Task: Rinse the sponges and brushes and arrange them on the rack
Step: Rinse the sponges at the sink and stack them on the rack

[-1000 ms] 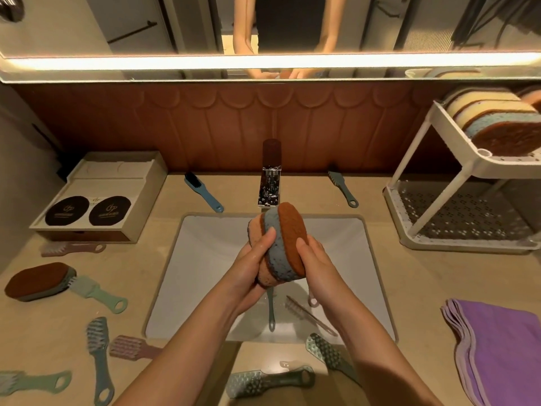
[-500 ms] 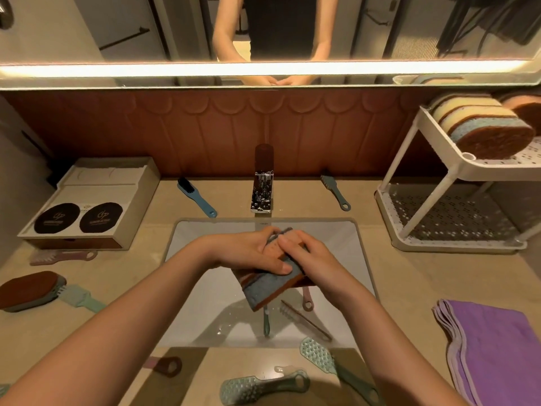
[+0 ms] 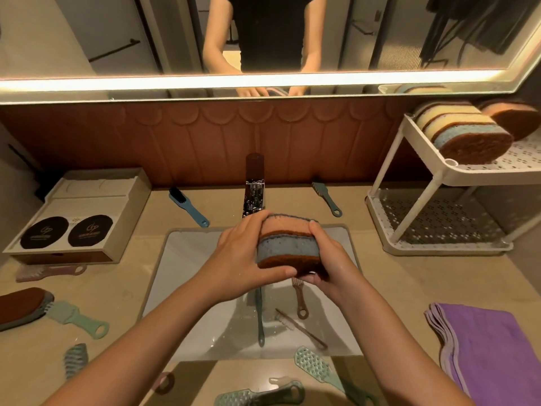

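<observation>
Two stacked sponges (image 3: 288, 244), one pink and one blue with brown scrub faces, are pressed between my left hand (image 3: 246, 256) and my right hand (image 3: 330, 262) over the white sink (image 3: 187, 276), just below the faucet (image 3: 254, 197). Several brushes (image 3: 259, 315) lie in the basin under my hands. The white two-tier rack (image 3: 421, 174) stands at the right, with several sponges (image 3: 465, 136) standing on edge on its top tier. More brushes lie on the counter, among them a blue one (image 3: 187, 206) and a teal one (image 3: 325, 194) behind the sink.
A cream box with two black discs (image 3: 79, 218) sits at the left. A brown sponge (image 3: 23, 306) and mint brush (image 3: 79, 317) lie below it. A folded purple cloth (image 3: 491, 353) is at the right. Flat teal brushes (image 3: 316, 367) rest on the front counter.
The sponges went from upright in my hands, down and squeezed low over the basin, then back up with their edges facing me, closer to the faucet.
</observation>
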### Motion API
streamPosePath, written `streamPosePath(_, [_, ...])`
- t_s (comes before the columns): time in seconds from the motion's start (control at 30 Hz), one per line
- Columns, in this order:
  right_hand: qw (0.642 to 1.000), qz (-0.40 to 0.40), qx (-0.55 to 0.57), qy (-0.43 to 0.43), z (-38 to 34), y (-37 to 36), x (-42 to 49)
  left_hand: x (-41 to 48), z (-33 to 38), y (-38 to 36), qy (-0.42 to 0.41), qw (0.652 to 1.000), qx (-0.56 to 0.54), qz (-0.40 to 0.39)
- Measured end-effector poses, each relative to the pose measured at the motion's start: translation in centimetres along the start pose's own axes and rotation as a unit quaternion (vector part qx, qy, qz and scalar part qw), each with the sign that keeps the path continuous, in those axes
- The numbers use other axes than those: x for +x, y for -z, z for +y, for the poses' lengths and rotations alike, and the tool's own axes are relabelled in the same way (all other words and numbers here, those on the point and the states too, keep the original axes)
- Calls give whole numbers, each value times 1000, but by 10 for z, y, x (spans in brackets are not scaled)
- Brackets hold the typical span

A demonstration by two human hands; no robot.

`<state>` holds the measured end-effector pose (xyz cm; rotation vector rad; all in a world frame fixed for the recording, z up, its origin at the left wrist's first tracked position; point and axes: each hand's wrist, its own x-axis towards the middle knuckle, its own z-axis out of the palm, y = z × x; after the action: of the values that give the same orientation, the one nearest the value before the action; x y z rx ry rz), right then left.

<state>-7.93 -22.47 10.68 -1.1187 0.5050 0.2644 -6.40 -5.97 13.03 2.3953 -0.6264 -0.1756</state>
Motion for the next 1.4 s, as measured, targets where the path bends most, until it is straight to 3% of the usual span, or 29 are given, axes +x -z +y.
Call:
streamPosePath(0.2, [992, -50, 45, -110, -9, -3, 0, 11, 2, 2, 21, 999, -20, 44])
streamPosePath(0.3, [993, -76, -42, -78, -22, 2, -3, 21, 3, 9, 37, 993, -100, 41])
streamPosePath(0.5, [983, -20, -182, 31, -63, 14, -6, 47, 26, 12, 48, 978, -191, 74])
streamPosePath(0.73, [969, 16, -220, 114, -132, 33, -2, 88, 82, 11, -10, 985, -52, 167])
streamPosePath(0.93, [968, 49, -154, 189, -183, 68, -5, 133, 141, 11, -116, 975, 21, 187])
streamPosePath(1.17, [963, 131, -55, 230, -240, 131, -3, 196, 207, -16, -201, 961, 78, 173])
streamPosePath(1.4, [928, 256, -17, 268, -270, 207, 3, 246, 244, -60, -218, 971, 54, 78])
